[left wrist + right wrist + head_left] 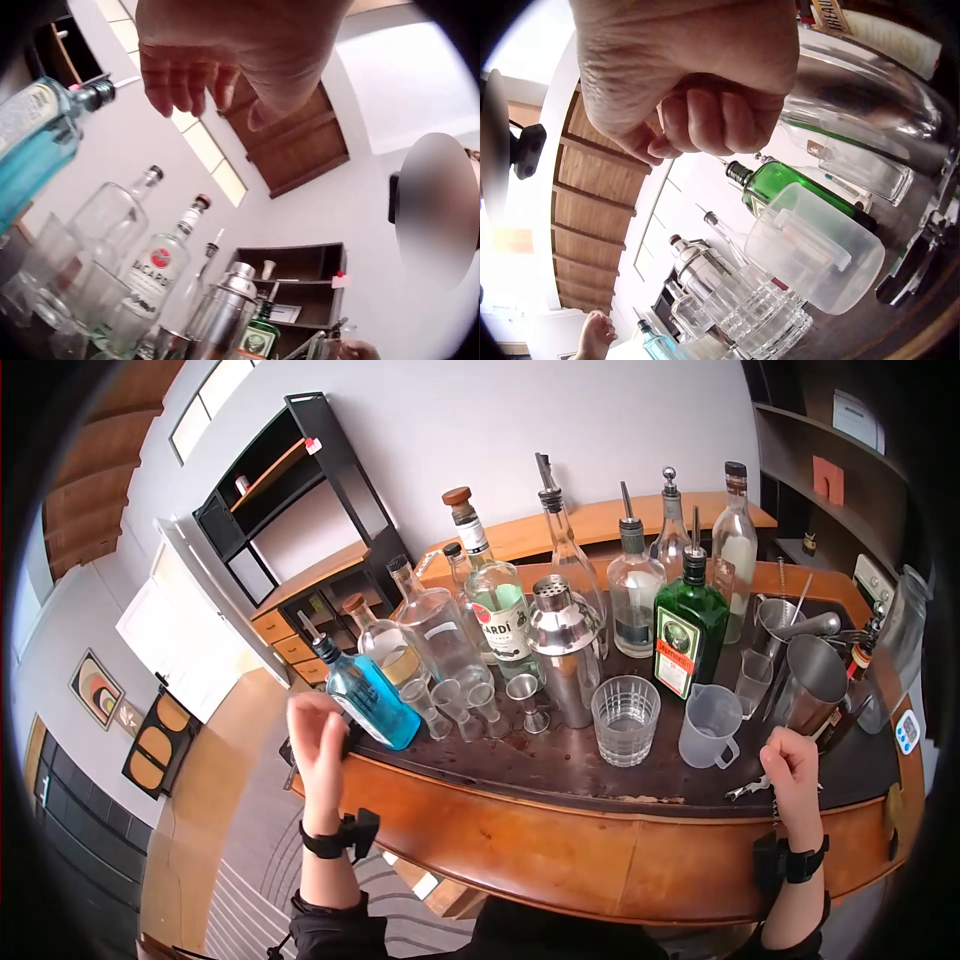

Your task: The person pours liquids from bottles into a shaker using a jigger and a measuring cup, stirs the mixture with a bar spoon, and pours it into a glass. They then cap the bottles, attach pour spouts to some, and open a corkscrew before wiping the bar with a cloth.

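Observation:
My left hand (318,745) hovers at the counter's left end with fingers loosely bent and nothing in them. Nearest it is a blue liquor bottle (372,700) with a metal pourer, tilted in the head view. At the right front edge is my right hand (795,775), its bare fingers folded toward the palm. A small metal tool (745,790) lies just left of it. A frosted plastic measuring jug (706,730) and a metal tin (812,682) stand behind it. Between the hands are a cut-glass tumbler (625,722) and a steel cocktail shaker (563,655).
Several small jiggers and glasses (484,708) stand beside the blue bottle. Behind are a Bacardi bottle (503,622), a green bottle (710,615) and several clear bottles. The dark counter has a wooden front edge (520,850). A white timer-like device (907,732) sits at the right.

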`<state>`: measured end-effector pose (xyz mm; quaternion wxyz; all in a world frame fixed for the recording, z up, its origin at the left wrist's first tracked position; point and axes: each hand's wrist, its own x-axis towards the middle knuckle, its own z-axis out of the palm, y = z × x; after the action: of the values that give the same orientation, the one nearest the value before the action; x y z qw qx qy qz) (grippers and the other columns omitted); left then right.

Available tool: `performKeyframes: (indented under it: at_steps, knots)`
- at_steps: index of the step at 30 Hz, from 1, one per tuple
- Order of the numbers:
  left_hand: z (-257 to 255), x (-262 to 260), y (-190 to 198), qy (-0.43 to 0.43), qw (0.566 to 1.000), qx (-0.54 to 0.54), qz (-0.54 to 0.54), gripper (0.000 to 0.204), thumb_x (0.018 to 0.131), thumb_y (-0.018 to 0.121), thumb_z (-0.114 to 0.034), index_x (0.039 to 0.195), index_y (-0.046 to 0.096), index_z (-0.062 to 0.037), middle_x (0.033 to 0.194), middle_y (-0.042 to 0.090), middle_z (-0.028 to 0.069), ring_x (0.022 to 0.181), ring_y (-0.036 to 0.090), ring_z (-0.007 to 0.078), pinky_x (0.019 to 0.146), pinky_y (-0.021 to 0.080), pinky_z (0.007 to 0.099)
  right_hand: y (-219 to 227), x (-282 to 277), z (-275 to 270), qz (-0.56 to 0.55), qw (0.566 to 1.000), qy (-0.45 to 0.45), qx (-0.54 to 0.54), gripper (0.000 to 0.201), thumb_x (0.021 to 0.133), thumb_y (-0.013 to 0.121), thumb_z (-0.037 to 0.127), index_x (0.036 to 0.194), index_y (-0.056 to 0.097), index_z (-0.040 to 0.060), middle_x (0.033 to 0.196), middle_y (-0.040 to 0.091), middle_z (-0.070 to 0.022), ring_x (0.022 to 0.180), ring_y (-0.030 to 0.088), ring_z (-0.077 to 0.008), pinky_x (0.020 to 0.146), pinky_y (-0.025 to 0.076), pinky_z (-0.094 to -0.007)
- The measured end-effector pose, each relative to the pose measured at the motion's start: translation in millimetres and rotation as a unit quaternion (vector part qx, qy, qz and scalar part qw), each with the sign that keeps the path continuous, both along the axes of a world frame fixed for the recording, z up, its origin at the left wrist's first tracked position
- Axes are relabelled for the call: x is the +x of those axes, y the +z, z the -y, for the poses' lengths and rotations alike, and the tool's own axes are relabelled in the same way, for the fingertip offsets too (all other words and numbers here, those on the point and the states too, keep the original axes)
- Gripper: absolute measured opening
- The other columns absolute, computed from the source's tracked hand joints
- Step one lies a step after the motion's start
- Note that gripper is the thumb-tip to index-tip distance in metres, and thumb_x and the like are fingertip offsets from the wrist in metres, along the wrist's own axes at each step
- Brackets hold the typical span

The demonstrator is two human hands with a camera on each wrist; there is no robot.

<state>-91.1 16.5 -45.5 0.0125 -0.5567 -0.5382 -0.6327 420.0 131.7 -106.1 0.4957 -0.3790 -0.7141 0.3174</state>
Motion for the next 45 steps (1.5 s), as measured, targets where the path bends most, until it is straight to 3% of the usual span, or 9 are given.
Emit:
performKeyframes:
  at_steps: [2, 6, 13, 23, 34, 39, 42, 43, 45]
  knots:
    - [0.1, -41.1, -4.9, 0.066, 0.991, -0.041, 0.110, 0.036, 0.095, 0.063, -0.022, 0.122, 0.045, -0.0062, 0.116, 0.054, 0.0084, 0.103, 0.052, 0.0160, 0.089, 0.043, 0.0290, -2.9, -0.5, 0.4, -0.005, 1.000, 0.002, 0.001, 0.033, 0.087, 0.060, 0.013, 0.064, 0.038, 0.0031, 0.056, 0.032, 0.0009, 0.054, 0.033, -0.0071, 0.051, 0.024, -0.0277]
    - [-7.2, -68.9, -19.2, 0.087, 0.986, -0.115, 0.087, 0.063, 0.093, 0.066, -0.022, 0.140, 0.029, -0.0025, 0.140, 0.040, 0.0206, 0.125, 0.045, 0.0261, 0.106, 0.038, 0.0375, 0.5, -1.3, 1.2, 0.008, 1.000, 0.006, 0.013, 0.032, 0.086, 0.060, 0.011, 0.064, 0.039, 0.0025, 0.056, 0.031, -0.0003, 0.053, 0.033, -0.0081, 0.050, 0.024, -0.0284]
    - [-35.7, -78.5, -30.5, 0.043, 0.978, -0.170, 0.117, 0.090, 0.084, 0.077, -0.024, 0.147, 0.016, -0.0026, 0.143, 0.034, 0.0241, 0.129, 0.043, 0.0283, 0.107, 0.037, 0.0393, -0.2, -1.7, 0.2, 0.007, 1.000, -0.007, 0.019, 0.030, 0.085, 0.059, 0.008, 0.065, 0.037, 0.0018, 0.056, 0.030, -0.0010, 0.053, 0.032, -0.0083, 0.050, 0.024, -0.0288]
    - [-55.4, -94.4, -38.5, 0.159, 0.967, -0.198, 0.005, 0.082, 0.078, 0.081, -0.024, 0.136, 0.028, 0.0024, 0.122, 0.050, 0.0183, 0.112, 0.055, 0.0233, 0.095, 0.046, 0.0329, 4.3, -2.5, 1.8, 0.018, 1.000, -0.003, 0.018, 0.032, 0.086, 0.060, 0.007, 0.065, 0.036, 0.0022, 0.056, 0.030, -0.0010, 0.052, 0.031, -0.0075, 0.050, 0.023, -0.0288]
    - [-48.8, -121.8, -44.4, 0.040, 0.980, -0.188, 0.053, 0.066, 0.083, 0.077, -0.024, 0.130, 0.037, -0.0007, 0.111, 0.051, 0.0053, 0.091, 0.049, 0.0104, 0.080, 0.043, 0.0250, 0.1, -4.4, 0.1, 0.014, 0.999, -0.010, 0.035, 0.032, 0.086, 0.061, 0.008, 0.065, 0.037, 0.0026, 0.057, 0.029, -0.0015, 0.052, 0.031, -0.0079, 0.049, 0.023, -0.0291]
    - [-45.4, -104.4, -38.2, 0.017, 0.972, -0.217, 0.083, 0.071, 0.088, 0.072, -0.025, 0.139, 0.029, -0.0021, 0.127, 0.050, 0.0115, 0.116, 0.050, 0.0176, 0.099, 0.041, 0.0326, 5.3, -2.4, 2.6, 0.011, 1.000, 0.008, 0.002, 0.034, 0.087, 0.062, 0.007, 0.065, 0.036, 0.0029, 0.055, 0.031, 0.0004, 0.052, 0.029, -0.0060, 0.049, 0.022, -0.0274]
    - [-45.0, -97.0, -37.0, 0.134, 0.985, -0.103, 0.033, 0.070, 0.094, 0.063, -0.031, 0.144, 0.024, -0.0015, 0.139, 0.045, 0.0205, 0.128, 0.046, 0.0247, 0.108, 0.036, 0.0375, 6.3, -3.4, 1.3, 0.018, 1.000, 0.012, 0.012, 0.034, 0.087, 0.061, 0.007, 0.065, 0.036, 0.0030, 0.055, 0.032, 0.0009, 0.052, 0.029, -0.0058, 0.049, 0.022, -0.0272]
    - [-43.6, -96.6, -31.3, 0.138, 0.985, -0.103, 0.031, 0.070, 0.094, 0.063, -0.031, 0.144, 0.024, -0.0015, 0.139, 0.045, 0.0205, 0.128, 0.046, 0.0247, 0.108, 0.036, 0.0375, 5.7, -3.3, 1.3, 0.028, 0.999, 0.005, 0.020, 0.034, 0.087, 0.061, 0.007, 0.064, 0.036, 0.0030, 0.055, 0.032, 0.0010, 0.052, 0.030, -0.0058, 0.049, 0.022, -0.0273]
    - [-34.7, -80.0, -8.3, 0.115, 0.988, 0.077, 0.066, 0.061, 0.099, 0.054, -0.033, 0.143, 0.026, -0.0009, 0.140, 0.045, 0.0205, 0.129, 0.047, 0.0266, 0.110, 0.034, 0.0391, 3.5, -4.2, 0.2, 0.021, 1.000, 0.007, 0.019, 0.034, 0.087, 0.061, 0.007, 0.064, 0.036, 0.0029, 0.055, 0.031, 0.0010, 0.052, 0.030, -0.0059, 0.049, 0.022, -0.0273]
